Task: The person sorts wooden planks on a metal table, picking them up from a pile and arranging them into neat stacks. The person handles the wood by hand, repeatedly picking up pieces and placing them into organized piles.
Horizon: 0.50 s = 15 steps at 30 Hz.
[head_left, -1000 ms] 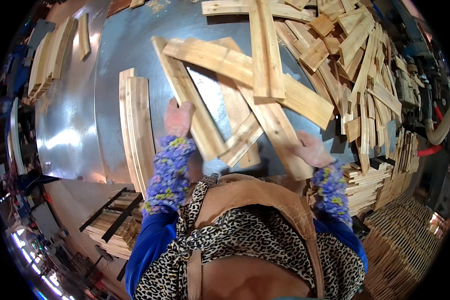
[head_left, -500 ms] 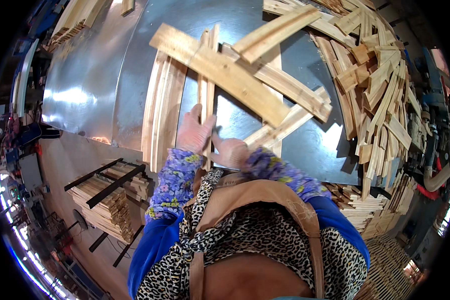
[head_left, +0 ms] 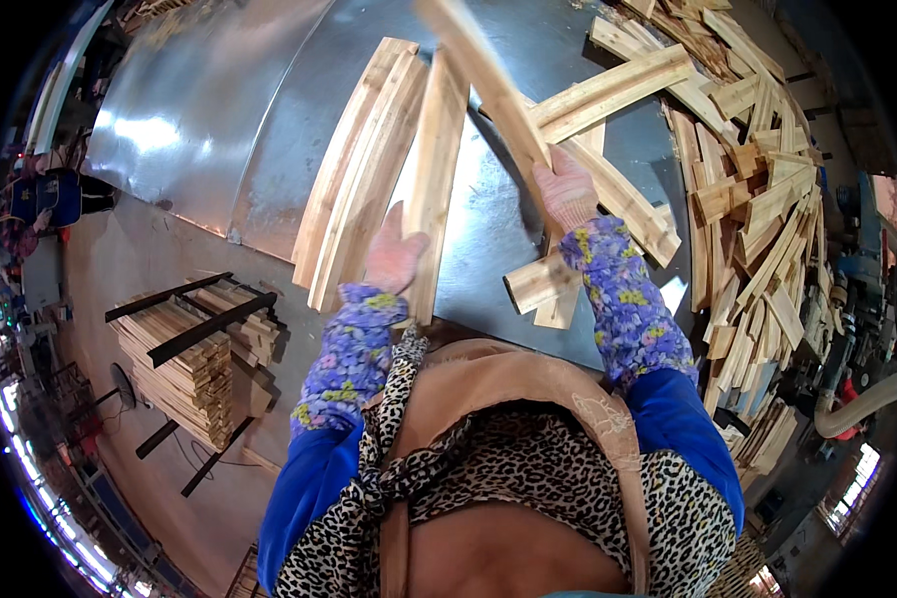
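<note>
My left hand [head_left: 397,251], in a pale pink glove, grips the left edge near the close end of a long wooden board [head_left: 441,169], thumb on its face. My right hand [head_left: 568,187] is closed round the near end of another wooden board [head_left: 483,75], which slants up and away to the left, blurred by motion. Left of my left hand, several boards [head_left: 361,169] lie side by side on the metal tabletop [head_left: 488,229]. Right of the raised board, loose boards lie crossed, among them a wide board [head_left: 618,92] and a shorter piece [head_left: 540,283].
A large heap of loose wood strips [head_left: 757,209] covers the table's right side. Below on the left, stacked boards [head_left: 174,364] rest on a rack with dark metal bars [head_left: 212,329]. A ribbed hose [head_left: 867,407] stands at far right.
My hands have moved apart. My right hand has gone right and taken hold of a board, now swung more upright. The board at my left hand now lies with its wide face showing.
</note>
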### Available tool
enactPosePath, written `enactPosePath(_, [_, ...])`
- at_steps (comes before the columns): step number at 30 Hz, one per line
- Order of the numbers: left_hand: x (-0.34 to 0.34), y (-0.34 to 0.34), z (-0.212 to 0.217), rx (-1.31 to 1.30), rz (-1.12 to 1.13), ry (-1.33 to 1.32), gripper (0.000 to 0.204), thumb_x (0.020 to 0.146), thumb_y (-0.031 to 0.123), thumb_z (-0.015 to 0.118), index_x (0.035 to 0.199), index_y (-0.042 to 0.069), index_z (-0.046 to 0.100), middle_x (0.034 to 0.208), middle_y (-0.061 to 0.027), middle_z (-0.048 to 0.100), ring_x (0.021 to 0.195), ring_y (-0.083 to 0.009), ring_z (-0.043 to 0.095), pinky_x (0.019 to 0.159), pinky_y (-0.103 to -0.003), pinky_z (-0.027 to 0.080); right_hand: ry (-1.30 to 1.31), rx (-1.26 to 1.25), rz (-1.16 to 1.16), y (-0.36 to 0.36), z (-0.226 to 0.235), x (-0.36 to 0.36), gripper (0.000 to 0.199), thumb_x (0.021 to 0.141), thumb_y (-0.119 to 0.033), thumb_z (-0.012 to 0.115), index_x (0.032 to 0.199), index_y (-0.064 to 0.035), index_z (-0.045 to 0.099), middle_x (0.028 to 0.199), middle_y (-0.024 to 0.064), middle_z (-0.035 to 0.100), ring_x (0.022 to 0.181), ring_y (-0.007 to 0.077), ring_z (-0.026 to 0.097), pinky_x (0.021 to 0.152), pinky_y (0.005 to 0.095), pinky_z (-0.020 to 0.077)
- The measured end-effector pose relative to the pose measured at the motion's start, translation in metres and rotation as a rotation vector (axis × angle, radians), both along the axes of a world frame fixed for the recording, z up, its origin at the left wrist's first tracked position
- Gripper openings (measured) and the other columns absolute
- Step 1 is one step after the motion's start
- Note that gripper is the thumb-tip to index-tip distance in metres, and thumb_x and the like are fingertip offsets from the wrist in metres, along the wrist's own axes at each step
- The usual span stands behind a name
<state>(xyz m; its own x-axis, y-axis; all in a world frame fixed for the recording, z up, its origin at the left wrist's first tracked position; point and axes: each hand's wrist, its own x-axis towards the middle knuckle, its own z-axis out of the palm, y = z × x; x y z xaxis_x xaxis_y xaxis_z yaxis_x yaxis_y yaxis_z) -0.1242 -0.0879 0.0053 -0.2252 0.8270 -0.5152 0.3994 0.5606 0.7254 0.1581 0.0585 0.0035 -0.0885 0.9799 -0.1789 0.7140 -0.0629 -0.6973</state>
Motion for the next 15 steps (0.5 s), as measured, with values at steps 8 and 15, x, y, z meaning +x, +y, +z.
enactPosePath(8, [-0.044, -0.015, 0.008, -0.024, 0.067, -0.041, 0.056, 0.101, 0.035, 0.066, 0.144, 0.0, 0.064, 0.134, -0.0213, 0.072, 0.126, -0.0373, 0.067, 0.115, -0.044, 0.051, -0.026, -0.506, 0.182, -0.099, 0.024, -0.128, 0.072, 0.102, -0.048, 0.064, 0.155, -0.0016, 0.05, 0.131, 0.0287, 0.072, 0.122, 0.0444, 0.07, 0.107, 0.0494, 0.0538])
enactPosePath(15, [-0.013, 0.004, 0.035, 0.25, -0.469, 0.791, 0.057, 0.095, 0.036, 0.068, 0.145, 0.007, 0.061, 0.146, -0.0219, 0.058, 0.141, -0.0409, 0.052, 0.123, -0.062, 0.033, -0.078, -0.504, 0.885, -0.095, -0.041, -0.162, 0.035, 0.103, -0.029, 0.062, 0.131, -0.0098, 0.07, 0.118, 0.0196, 0.074, 0.108, 0.0392, 0.073, 0.096, 0.0473, 0.059])
